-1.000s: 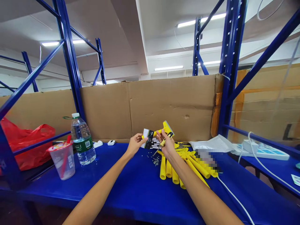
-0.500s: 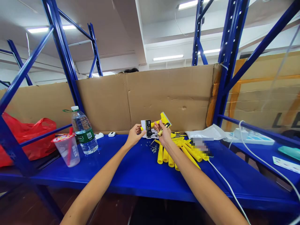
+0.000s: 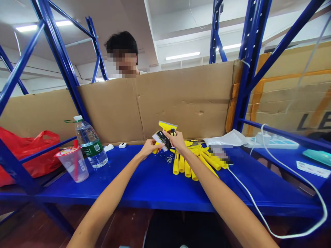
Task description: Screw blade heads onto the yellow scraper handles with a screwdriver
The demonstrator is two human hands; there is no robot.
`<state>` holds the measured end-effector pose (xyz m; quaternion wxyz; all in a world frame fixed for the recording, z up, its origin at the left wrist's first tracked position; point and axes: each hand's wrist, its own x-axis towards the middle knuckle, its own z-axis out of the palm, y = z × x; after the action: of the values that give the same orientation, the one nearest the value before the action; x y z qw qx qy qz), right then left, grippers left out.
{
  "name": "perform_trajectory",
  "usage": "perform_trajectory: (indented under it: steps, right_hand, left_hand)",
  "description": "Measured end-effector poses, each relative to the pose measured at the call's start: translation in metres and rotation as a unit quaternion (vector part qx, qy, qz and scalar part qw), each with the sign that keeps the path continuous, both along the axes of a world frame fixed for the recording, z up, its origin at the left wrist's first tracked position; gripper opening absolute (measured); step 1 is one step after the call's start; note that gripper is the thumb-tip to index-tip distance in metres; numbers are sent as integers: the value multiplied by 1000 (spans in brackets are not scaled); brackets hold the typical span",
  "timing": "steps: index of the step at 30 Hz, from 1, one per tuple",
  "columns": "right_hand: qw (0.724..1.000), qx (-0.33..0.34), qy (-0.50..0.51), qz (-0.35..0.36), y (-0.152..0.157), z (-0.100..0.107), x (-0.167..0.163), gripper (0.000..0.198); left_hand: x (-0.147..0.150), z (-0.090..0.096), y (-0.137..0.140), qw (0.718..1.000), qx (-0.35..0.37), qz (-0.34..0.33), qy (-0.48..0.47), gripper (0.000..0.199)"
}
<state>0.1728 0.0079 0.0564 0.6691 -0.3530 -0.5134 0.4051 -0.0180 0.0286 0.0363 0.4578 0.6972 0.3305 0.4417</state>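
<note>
My left hand [image 3: 148, 148] is closed around the lower end of a yellow scraper's handle. The scraper's wide head [image 3: 165, 126] points up and away, its pale blade edge along the top. A black-and-white printed card [image 3: 163, 140] lies across the handle, between my hands. My right hand [image 3: 178, 140] is closed on a screwdriver [image 3: 173, 132] with a black and yellow handle, its shaft pointing down; its fingers also touch the card and scraper. Below them, several yellow scrapers [image 3: 188, 168] lie fanned out on the blue shelf. Small loose screws [image 3: 169, 158] are scattered beside them.
A water bottle [image 3: 91, 146] and a plastic cup [image 3: 73, 164] with a red straw stand at the left, near a red bag [image 3: 31, 151]. Cardboard [image 3: 181, 100] walls the back; a person [image 3: 122, 44] shows above it. A white cable [image 3: 248, 193] runs along the right.
The scraper has turned so its head points up and to the left, and the card has tilted with it. The screwdriver now points downward. A person's head has risen above the cardboard.
</note>
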Motion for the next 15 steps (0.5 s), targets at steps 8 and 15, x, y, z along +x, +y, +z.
perform_trajectory:
  steps: [8,15]
  right_hand:
    - [956,133,-227,-133,1,9,21,58]
    - [965,125,-218,-80,6,4,19,59]
  left_hand:
    - [16,0,-12,989,-8,-29,-144,51]
    - [13,-1,-6,980,58,41,-184,61]
